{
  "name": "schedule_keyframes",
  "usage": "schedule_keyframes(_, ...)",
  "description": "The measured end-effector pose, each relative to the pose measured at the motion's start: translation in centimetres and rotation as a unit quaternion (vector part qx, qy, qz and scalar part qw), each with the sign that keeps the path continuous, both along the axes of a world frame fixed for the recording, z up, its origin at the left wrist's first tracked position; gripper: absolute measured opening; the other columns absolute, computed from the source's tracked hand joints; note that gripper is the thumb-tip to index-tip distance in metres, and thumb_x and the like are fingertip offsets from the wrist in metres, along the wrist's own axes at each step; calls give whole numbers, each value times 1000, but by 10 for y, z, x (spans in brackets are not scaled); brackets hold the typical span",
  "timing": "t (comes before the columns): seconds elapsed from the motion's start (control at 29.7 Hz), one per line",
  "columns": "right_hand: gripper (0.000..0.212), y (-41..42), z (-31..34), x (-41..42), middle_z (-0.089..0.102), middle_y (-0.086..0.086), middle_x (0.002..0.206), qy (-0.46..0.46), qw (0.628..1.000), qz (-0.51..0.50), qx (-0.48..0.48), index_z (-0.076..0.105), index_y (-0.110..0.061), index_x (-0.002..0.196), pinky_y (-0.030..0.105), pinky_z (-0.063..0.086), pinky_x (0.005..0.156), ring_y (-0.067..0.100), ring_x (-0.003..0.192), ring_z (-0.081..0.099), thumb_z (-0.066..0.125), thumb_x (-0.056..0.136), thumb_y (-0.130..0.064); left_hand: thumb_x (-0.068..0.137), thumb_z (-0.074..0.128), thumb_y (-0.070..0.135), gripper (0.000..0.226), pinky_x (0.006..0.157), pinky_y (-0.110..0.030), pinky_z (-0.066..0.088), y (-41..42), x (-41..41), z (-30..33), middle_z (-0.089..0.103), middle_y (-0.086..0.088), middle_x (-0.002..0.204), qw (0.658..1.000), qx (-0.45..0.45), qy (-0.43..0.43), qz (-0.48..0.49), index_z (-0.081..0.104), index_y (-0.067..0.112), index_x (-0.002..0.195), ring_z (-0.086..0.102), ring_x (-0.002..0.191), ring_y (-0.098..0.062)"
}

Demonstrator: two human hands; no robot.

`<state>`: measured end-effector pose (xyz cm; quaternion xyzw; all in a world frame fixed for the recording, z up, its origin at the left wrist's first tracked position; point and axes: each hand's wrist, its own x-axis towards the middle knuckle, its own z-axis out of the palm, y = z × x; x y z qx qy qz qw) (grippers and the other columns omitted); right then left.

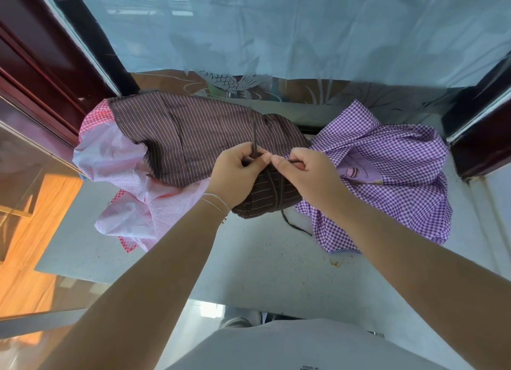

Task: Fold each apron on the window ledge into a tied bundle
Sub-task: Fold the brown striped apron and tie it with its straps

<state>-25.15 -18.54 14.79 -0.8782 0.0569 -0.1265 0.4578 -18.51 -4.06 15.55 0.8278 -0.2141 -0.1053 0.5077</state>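
Note:
A brown pinstriped apron (188,137) lies across the middle of the grey window ledge (262,261), its near end rolled into a bundle (265,195) wrapped by its dark strap. My left hand (235,173) pinches the strap (253,131) where it runs up over the cloth. My right hand (307,173) pinches the other strap end beside it. A loose strap tail (293,223) trails onto the ledge below the bundle. A pink checked apron (121,170) lies crumpled on the left, partly under the brown one. A purple gingham apron (392,173) lies crumpled on the right.
Frosted window glass (276,32) with a fish pattern rises right behind the aprons. Dark red window frames (41,65) close in on the left and the right (481,137). The ledge's left edge drops to a wooden floor (30,245).

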Motion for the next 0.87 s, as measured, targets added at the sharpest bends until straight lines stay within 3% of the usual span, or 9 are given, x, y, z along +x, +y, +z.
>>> schedule_keyframes(0.07,40,5,-4,-1,40,-8,50,-8,994,-54,92,42,-21,58,10,32,43,2,43,42,59,94,-22,91,63,19,11,68,-17,54,-2,0,3,66,7,75,999,-24,21,42,66,24,82,62,70,-1)
schedule_keyframes(0.17,38,11,-9,-2,43,-9,50,-14,975,-95,198,44,-19,60,16,37,44,4,44,43,55,96,-17,91,62,18,13,67,-24,58,1,5,5,71,4,74,976,-114,135,124,68,19,80,69,71,-9)
schedule_keyframes(0.34,30,9,-17,0,50,4,59,-32,972,-139,185,51,-10,66,17,42,48,4,50,48,53,95,-10,91,61,9,9,78,-34,58,7,4,2,73,-4,78,907,-230,326,133,69,8,88,70,80,-21)
schedule_keyframes(0.44,21,-1,-17,9,60,12,71,-10,987,-100,124,61,3,81,23,46,52,13,58,54,54,95,-10,94,55,5,15,76,-36,60,12,1,1,74,-10,88,951,-212,221,46,70,6,94,70,84,-27)
schedule_keyframes(0.54,18,-4,-13,18,61,3,72,23,996,-49,66,65,1,86,16,42,55,5,61,52,56,94,-13,95,53,4,16,72,-34,60,10,2,8,73,-8,87,984,-148,93,-23,68,6,91,70,83,-27)
schedule_keyframes(0.61,21,-3,-15,21,57,6,66,-10,998,-50,39,59,2,81,20,44,53,8,57,54,58,94,-14,96,51,5,17,76,-27,57,6,8,10,72,-1,81,988,-126,87,-33,66,5,88,69,80,-16)
schedule_keyframes(0.67,28,-2,-20,20,51,11,62,-70,997,-43,4,51,1,76,34,49,49,21,55,57,57,95,-18,96,54,12,21,79,-39,57,5,16,8,69,4,70,990,-95,107,-12,65,12,79,65,74,-16)
schedule_keyframes(0.74,32,-2,-22,17,48,8,64,-129,988,-19,-79,49,-2,74,34,44,46,21,53,50,53,96,-24,93,60,17,18,75,-43,54,6,20,5,67,5,64,990,-51,132,-4,66,16,77,60,68,-17)
schedule_keyframes(0.87,24,-6,-14,21,55,7,100,-180,961,77,-194,48,-7,78,20,43,50,12,64,48,54,96,-22,92,63,23,14,61,-18,43,9,18,7,65,10,60,987,41,138,-77,67,21,78,51,55,-7)
